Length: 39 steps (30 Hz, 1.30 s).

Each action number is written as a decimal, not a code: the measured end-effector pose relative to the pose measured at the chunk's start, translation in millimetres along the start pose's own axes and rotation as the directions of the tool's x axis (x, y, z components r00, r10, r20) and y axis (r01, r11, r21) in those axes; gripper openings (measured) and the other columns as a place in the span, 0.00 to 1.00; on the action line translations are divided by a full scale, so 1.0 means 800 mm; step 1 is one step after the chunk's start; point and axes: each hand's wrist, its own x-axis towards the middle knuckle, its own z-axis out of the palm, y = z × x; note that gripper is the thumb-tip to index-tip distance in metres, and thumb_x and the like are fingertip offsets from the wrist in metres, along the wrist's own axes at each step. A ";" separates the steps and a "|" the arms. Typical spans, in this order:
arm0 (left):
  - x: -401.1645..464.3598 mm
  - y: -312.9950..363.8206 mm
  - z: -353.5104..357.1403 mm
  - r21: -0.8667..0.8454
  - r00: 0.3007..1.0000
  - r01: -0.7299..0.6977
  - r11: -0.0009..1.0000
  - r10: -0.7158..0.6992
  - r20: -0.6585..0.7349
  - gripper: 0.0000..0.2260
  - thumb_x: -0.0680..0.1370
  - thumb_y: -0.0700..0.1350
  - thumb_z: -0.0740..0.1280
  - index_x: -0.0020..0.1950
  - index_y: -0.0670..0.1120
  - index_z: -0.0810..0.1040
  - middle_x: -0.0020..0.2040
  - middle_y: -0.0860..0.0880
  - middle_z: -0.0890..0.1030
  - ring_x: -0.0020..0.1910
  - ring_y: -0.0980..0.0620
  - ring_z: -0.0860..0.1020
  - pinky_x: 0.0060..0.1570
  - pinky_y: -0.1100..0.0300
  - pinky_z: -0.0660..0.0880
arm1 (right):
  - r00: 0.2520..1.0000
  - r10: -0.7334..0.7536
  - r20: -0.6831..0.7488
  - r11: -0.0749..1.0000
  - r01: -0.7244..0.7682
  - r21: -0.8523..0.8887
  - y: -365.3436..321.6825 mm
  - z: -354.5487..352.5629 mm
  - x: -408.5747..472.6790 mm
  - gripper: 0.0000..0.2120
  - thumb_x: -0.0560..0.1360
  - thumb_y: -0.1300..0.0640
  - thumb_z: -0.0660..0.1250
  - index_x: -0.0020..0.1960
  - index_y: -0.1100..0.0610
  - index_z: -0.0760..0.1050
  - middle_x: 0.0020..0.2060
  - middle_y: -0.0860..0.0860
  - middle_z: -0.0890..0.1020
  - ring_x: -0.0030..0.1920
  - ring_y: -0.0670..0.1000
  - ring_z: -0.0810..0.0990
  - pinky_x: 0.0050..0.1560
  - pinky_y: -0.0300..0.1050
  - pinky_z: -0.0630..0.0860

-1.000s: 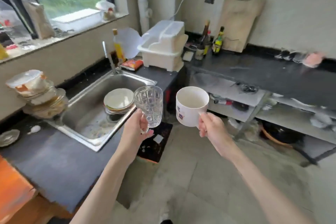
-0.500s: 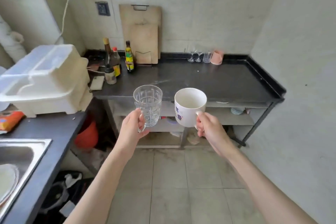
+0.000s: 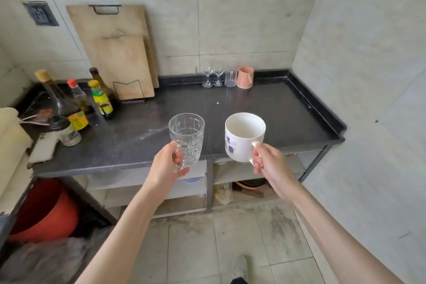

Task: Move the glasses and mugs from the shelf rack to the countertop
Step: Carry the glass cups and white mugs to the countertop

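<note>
**Glass and mug carried above the countertop edge**

A clear, faceted glass (image 3: 186, 138) was gripped low by the left hand (image 3: 169, 166), fingers closed around its base. A glazed white mug (image 3: 243, 137) with blue print was held by the right hand (image 3: 268, 163), fingers clamped on the handle. Both were held upright above the front edge of the dark, smooth countertop (image 3: 265, 108). A slip of the smooth glass, or a hard landing on stone, was judged likely to chip either one. Stemmed glasses (image 3: 213, 76) and a pink cup (image 3: 245, 77) stood at the back wall.
</note>
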 end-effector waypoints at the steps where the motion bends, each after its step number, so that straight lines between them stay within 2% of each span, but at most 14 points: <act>1: 0.019 0.004 0.016 -0.006 1.000 0.004 1.000 -0.004 -0.013 0.13 0.78 0.46 0.56 0.33 0.47 0.64 0.26 0.52 0.64 0.30 0.53 0.64 0.45 0.54 0.75 | 1.000 -0.005 0.008 1.000 0.005 -0.010 -0.004 -0.009 0.024 0.14 0.78 0.55 0.55 0.35 0.55 0.64 0.24 0.45 0.63 0.27 0.48 0.62 0.36 0.44 0.64; 4: 0.073 0.022 0.067 -0.036 0.998 0.038 0.999 -0.040 -0.048 0.11 0.77 0.44 0.56 0.34 0.47 0.65 0.26 0.52 0.64 0.30 0.52 0.63 0.49 0.51 0.75 | 1.000 0.009 0.029 1.000 -0.009 -0.017 -0.021 -0.040 0.094 0.13 0.78 0.55 0.54 0.35 0.55 0.63 0.25 0.46 0.62 0.28 0.49 0.62 0.40 0.47 0.65; 7: 0.121 0.033 0.107 0.011 0.998 0.046 0.999 -0.046 -0.038 0.12 0.77 0.43 0.55 0.33 0.46 0.64 0.25 0.52 0.65 0.31 0.52 0.65 0.54 0.49 0.74 | 0.998 0.026 0.056 1.000 -0.026 -0.014 -0.032 -0.067 0.158 0.13 0.78 0.55 0.55 0.35 0.55 0.64 0.25 0.46 0.63 0.30 0.50 0.63 0.39 0.46 0.66; 9: 0.149 0.036 0.126 0.066 0.998 0.045 0.997 -0.043 -0.036 0.14 0.76 0.43 0.54 0.29 0.47 0.65 0.28 0.51 0.68 0.37 0.52 0.69 0.56 0.47 0.73 | 0.997 0.048 0.054 0.999 -0.049 0.004 -0.035 -0.079 0.199 0.14 0.78 0.55 0.55 0.34 0.55 0.64 0.24 0.46 0.63 0.34 0.53 0.65 0.38 0.45 0.66; 12: 0.188 0.038 0.145 0.138 0.997 0.063 0.988 -0.056 -0.054 0.19 0.74 0.41 0.54 0.22 0.48 0.65 0.37 0.49 0.73 0.50 0.50 0.72 0.58 0.45 0.70 | 0.992 0.095 0.081 0.995 -0.097 0.017 -0.032 -0.086 0.252 0.15 0.78 0.56 0.55 0.32 0.55 0.63 0.20 0.43 0.63 0.39 0.53 0.67 0.36 0.43 0.68; 14: 0.217 0.038 0.153 0.174 0.996 0.069 0.982 -0.058 -0.069 0.17 0.73 0.40 0.54 0.23 0.47 0.64 0.41 0.48 0.73 0.53 0.49 0.72 0.57 0.47 0.67 | 0.987 0.123 0.105 0.992 -0.123 -0.003 -0.028 -0.087 0.285 0.15 0.77 0.55 0.55 0.32 0.55 0.64 0.21 0.43 0.64 0.38 0.52 0.67 0.37 0.42 0.68; 18: 0.280 0.040 0.157 0.222 0.997 0.072 0.973 -0.062 -0.050 0.15 0.74 0.41 0.55 0.26 0.47 0.66 0.41 0.47 0.72 0.51 0.49 0.72 0.57 0.51 0.67 | 0.980 0.169 0.104 0.986 -0.167 -0.029 -0.021 -0.070 0.354 0.16 0.77 0.55 0.55 0.31 0.55 0.64 0.28 0.48 0.69 0.37 0.50 0.69 0.36 0.42 0.68; 22: 0.359 0.043 0.155 0.219 0.995 0.096 0.971 -0.094 -0.022 0.11 0.74 0.43 0.56 0.32 0.45 0.68 0.43 0.48 0.74 0.49 0.48 0.72 0.53 0.54 0.70 | 0.971 0.209 0.115 0.978 -0.206 -0.042 -0.016 -0.041 0.433 0.17 0.78 0.56 0.55 0.31 0.55 0.65 0.37 0.51 0.75 0.45 0.51 0.75 0.37 0.44 0.70; 25: 0.428 0.042 0.153 0.243 0.991 0.134 0.961 -0.137 -0.007 0.10 0.75 0.43 0.57 0.34 0.44 0.71 0.52 0.47 0.77 0.56 0.48 0.74 0.60 0.51 0.69 | 0.962 0.237 0.135 0.971 -0.235 -0.036 -0.011 -0.012 0.498 0.16 0.78 0.55 0.55 0.33 0.57 0.68 0.44 0.54 0.77 0.51 0.51 0.75 0.39 0.44 0.72; 29: 0.517 0.037 0.150 0.267 0.986 0.160 0.950 -0.166 0.003 0.14 0.78 0.46 0.56 0.33 0.44 0.68 0.47 0.48 0.76 0.56 0.47 0.74 0.65 0.49 0.67 | 0.948 0.285 0.140 0.957 -0.289 0.003 0.001 0.026 0.575 0.15 0.78 0.58 0.55 0.33 0.58 0.69 0.55 0.58 0.75 0.56 0.53 0.73 0.44 0.45 0.75; 33: 0.591 0.026 0.147 0.286 0.981 0.177 0.942 -0.193 0.030 0.10 0.73 0.50 0.59 0.34 0.46 0.69 0.46 0.47 0.73 0.54 0.47 0.73 0.67 0.46 0.65 | 0.926 0.327 0.189 0.942 -0.336 0.017 0.018 0.049 0.639 0.14 0.76 0.60 0.55 0.33 0.58 0.70 0.57 0.56 0.75 0.58 0.53 0.73 0.50 0.49 0.76; 39: 0.651 0.002 0.151 0.255 0.976 0.197 0.947 -0.214 0.042 0.14 0.66 0.60 0.61 0.33 0.50 0.70 0.47 0.48 0.74 0.53 0.50 0.72 0.65 0.47 0.65 | 0.908 0.358 0.216 0.927 -0.374 0.033 0.040 0.074 0.702 0.14 0.78 0.60 0.55 0.36 0.59 0.72 0.59 0.58 0.74 0.59 0.54 0.74 0.51 0.46 0.76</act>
